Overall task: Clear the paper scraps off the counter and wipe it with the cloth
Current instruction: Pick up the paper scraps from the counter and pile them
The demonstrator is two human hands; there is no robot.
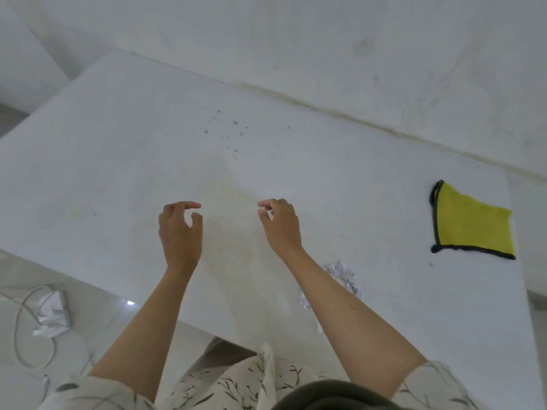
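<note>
Both hands hover over the middle of the white counter (118, 137). My left hand (180, 232) is empty, fingers curled and apart. My right hand (281, 224) is also empty with its fingers loosely bent. Crumpled white paper scraps (343, 275) lie on the counter under my right forearm, partly hidden by it. A yellow cloth (473, 223) with a dark border lies flat at the counter's right end, well away from both hands. Small dark specks (228, 134) dot the counter beyond my hands.
A white wall (325, 39) runs behind the counter along a stained seam. On the floor at the lower left lie a white power adapter (53, 315) and its cable (20, 327). The counter's near edge runs diagonally past my left forearm.
</note>
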